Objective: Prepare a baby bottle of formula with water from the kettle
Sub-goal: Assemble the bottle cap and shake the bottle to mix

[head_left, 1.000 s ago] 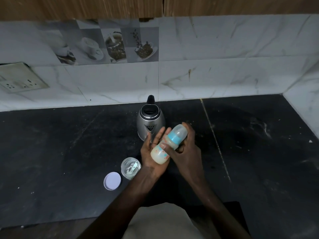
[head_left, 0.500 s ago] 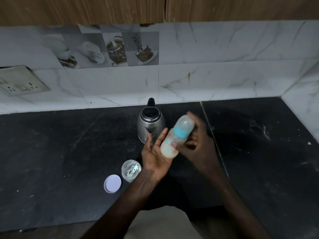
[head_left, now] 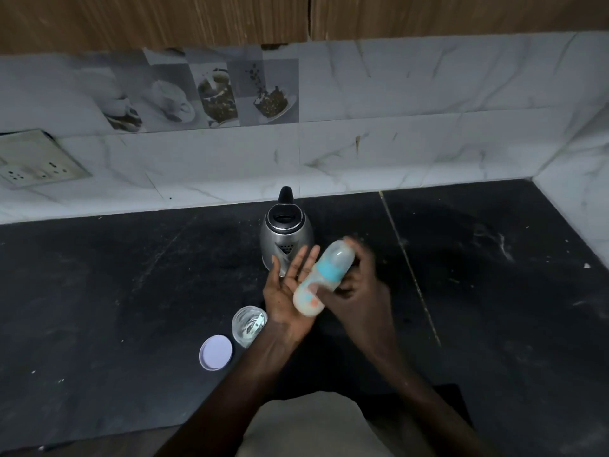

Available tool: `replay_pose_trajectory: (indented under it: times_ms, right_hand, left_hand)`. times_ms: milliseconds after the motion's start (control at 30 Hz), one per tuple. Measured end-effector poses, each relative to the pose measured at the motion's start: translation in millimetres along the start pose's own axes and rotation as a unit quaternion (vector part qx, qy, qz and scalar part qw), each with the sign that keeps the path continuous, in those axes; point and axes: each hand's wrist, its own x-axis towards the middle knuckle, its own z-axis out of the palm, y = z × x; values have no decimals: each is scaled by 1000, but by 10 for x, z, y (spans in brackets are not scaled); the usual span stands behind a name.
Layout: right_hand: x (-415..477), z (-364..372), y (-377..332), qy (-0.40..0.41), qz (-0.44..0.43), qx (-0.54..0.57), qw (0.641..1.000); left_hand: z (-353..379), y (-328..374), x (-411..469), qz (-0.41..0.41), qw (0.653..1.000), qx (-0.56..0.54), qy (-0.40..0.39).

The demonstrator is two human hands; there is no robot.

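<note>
Curled round the capped baby bottle (head_left: 329,268), the right hand (head_left: 359,291) holds it tilted, base over the flat, open left hand (head_left: 283,291) just beside. For mixing, keep the collar tight and swirl gently.

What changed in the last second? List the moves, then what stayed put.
The right hand, gripping the baby bottle throughout, raised it slightly off the open left hand, then brought its base back down to that palm. The left hand stayed open, palm up; the kettle, open jar and lid did not move.
</note>
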Motion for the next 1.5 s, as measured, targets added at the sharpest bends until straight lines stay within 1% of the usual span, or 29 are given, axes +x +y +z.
replay_pose_trajectory:
  times_ms: [33, 133, 333, 567, 633, 700, 767, 800, 833, 867, 900, 933, 967, 1000, 1033, 1067, 1100, 1133, 1167, 1200, 1233, 1267, 1300, 1333, 1367, 1400, 1500]
  right_hand:
    - [-57, 33, 34, -18, 6, -1, 1000]
    - [-39, -4, 123, -38, -6, 14, 999]
    - [167, -232, 129, -178, -5, 1, 984]
    - [259, -248, 167, -207, -38, -33, 977]
    - [258, -235, 147, -214, -48, -32, 975]
    - [277, -248, 103, -210, -78, -61, 973]
    - [307, -313, -26, -183, -118, -93, 971]
    - [342, -371, -97, -144, -138, -99, 975]
    - [386, -420, -132, -79, -152, -81, 982]
    - [403, -437, -162, 8, -148, -25, 989]
    - [386, -404, -178, 92, -139, 49, 985]
    - [357, -342, -181, 146, -127, 91, 977]
    - [311, -266, -187, 144, -110, 103, 978]
    - [246, -187, -206, 85, -96, 64, 990]
    - [181, -134, -194, -8, -90, -13, 996]
    - [130, -125, -143, -67, -103, -80, 989]
    - [123, -150, -131, -56, -112, -105, 987]
    - [168, -190, -157, 14, -112, -68, 991]
    - [226, -225, -191, 119, -89, 24, 989]
    - [267, -237, -171, 205, -68, 99, 971]
    - [273, -218, -158, 241, -63, 121, 961]
    - [233, -169, -177, 211, -58, 95, 971]
    - [168, -107, -178, 138, -49, 47, 988]
    - [91, -37, -155, 54, -42, -5, 998]
    - [15, 19, -101, -4, -37, -42, 998]
    - [-37, 59, -26, -27, -41, -52, 997]
    - [8, 61, 107, -47, -28, -13, 998]
  left_hand:
    - [0, -1, 10, -5, 1000, -4, 3]
    - [-3, -9, -18, -5, 1000, -10, 0]
    - [38, -3, -80, -9, 1000, 1, 29]
    - [93, 23, -105, -16, 999, 14, 43]
    - [81, 25, -121, -21, 999, 16, 34]
    - [73, 20, -110, -23, 999, 17, 19]
    - [62, 21, -72, -16, 1000, 14, 9]
    - [49, 26, -51, -11, 1000, 16, 9]
    - [34, 30, -36, -5, 1000, 22, 11]
    - [20, 35, -25, 1, 999, 31, 13]
    - [7, 38, -15, 4, 999, 37, 11]
    - [-6, 38, -3, 6, 999, 37, 5]
    - [-18, 38, 9, 6, 1000, 31, 1]
    - [-26, 32, 18, 3, 1000, 22, 0]
    - [-32, 23, 32, -2, 1000, 15, -4]
    - [-29, 11, 46, -5, 1000, 13, -10]
    - [-27, 3, 53, -6, 1000, 15, -9]
    - [-29, 5, 52, -2, 1000, 20, -5]
    - [-39, 10, 53, 2, 1000, 28, -2]
    - [-49, 13, 47, 6, 999, 34, -4]
    - [-61, 15, 32, 8, 999, 35, -3]
    - [-69, 18, 21, 9, 999, 31, 1]
    - [-77, 17, 23, 7, 1000, 24, 4]
    - [-73, 11, 34, 3, 1000, 18, 2]
    - [-68, 13, 44, -3, 1000, 14, -2]
    - [-54, 11, 59, -7, 1000, 11, -7]
    - [-42, 23, 55, -7, 1000, 6, -24]
